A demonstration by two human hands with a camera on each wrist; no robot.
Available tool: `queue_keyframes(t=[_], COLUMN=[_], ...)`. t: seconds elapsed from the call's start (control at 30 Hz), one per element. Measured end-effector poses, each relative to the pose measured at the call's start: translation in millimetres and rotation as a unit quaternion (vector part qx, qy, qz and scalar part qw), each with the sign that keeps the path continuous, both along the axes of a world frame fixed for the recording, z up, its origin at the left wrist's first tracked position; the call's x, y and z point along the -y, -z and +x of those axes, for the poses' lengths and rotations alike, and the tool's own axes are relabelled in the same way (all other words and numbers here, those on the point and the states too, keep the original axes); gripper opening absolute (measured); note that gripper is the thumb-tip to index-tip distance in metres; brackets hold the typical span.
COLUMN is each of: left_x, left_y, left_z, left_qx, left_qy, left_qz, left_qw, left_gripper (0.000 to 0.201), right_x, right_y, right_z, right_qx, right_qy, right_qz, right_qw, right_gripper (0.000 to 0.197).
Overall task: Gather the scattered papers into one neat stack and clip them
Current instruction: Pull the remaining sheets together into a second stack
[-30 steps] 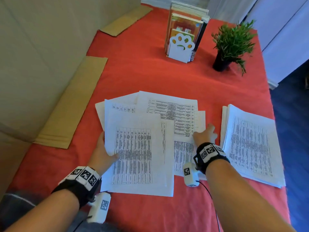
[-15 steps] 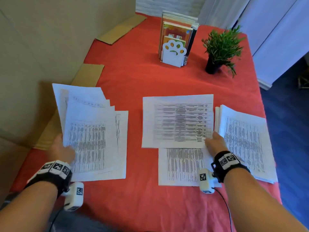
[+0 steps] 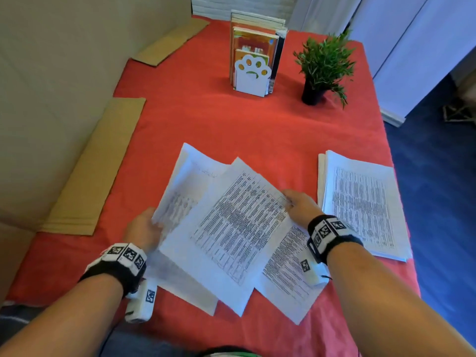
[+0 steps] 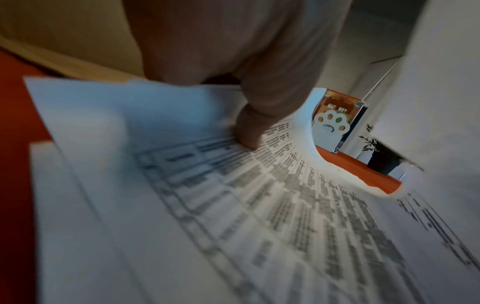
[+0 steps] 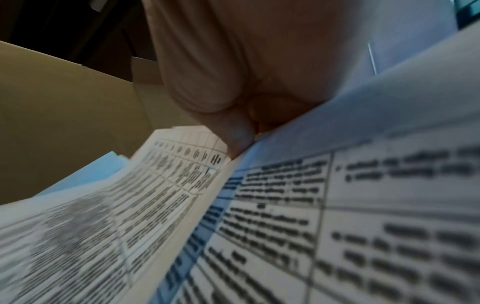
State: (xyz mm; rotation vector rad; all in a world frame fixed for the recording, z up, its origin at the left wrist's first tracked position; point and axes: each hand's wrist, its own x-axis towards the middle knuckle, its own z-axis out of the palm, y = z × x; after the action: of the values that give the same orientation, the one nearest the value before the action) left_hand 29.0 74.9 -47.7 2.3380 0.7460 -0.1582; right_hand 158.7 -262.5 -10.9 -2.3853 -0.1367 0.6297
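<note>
Printed sheets lie fanned at the near middle of the red table (image 3: 231,119). My left hand (image 3: 150,224) grips the left edge of a lifted batch of papers (image 3: 185,181), thumb (image 4: 248,133) on top of the printed page. My right hand (image 3: 289,200) pinches the right corner of the top sheet (image 3: 239,228), which lies slanted over the batch; its thumb (image 5: 233,131) presses that corner. Another printed sheet (image 3: 286,279) lies flat under my right wrist. A squared-up stack of papers (image 3: 360,202) rests on the table to the right of my right hand.
A paw-shaped bookend with books (image 3: 253,70) and a small potted plant (image 3: 322,70) stand at the back. Flat cardboard pieces (image 3: 98,166) lie along the left edge beside a cardboard wall. The table's right edge drops to a blue floor (image 3: 438,202).
My left hand has carried its batch from the left side back to the middle. My right hand went from resting on the flat landscape sheet to pinching its corner, and the sheet now lies slanted on the batch.
</note>
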Motion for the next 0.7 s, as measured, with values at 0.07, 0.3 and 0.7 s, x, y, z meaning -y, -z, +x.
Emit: queue_keyframes(t=[0.07, 0.3, 0.7], left_x=[-8.0, -9.2, 17.7], left_y=[-8.7, -15.1, -3.3], left_z=[3.5, 7.3, -12.9], left_qx=[0.012, -0.016, -0.026], left_qy=[-0.018, -0.02, -0.031], left_qz=[0.068, -0.132, -0.093], left_qw=[0.997, 0.991, 0.995], left_gripper=[0.012, 0.042, 0.053], right_x=[-2.5, -29.9, 20.7], right_y=[-2.4, -7.0, 25.2], right_z=[-1.8, -4.7, -42.2], right_qx=[-0.001, 0.063, -0.08], right_qy=[-0.019, -0.023, 0.012], right_qz=[0.003, 0.022, -0.066], right_qw=[1.0, 0.997, 0.995], right_gripper=[0.024, 0.038, 0.05])
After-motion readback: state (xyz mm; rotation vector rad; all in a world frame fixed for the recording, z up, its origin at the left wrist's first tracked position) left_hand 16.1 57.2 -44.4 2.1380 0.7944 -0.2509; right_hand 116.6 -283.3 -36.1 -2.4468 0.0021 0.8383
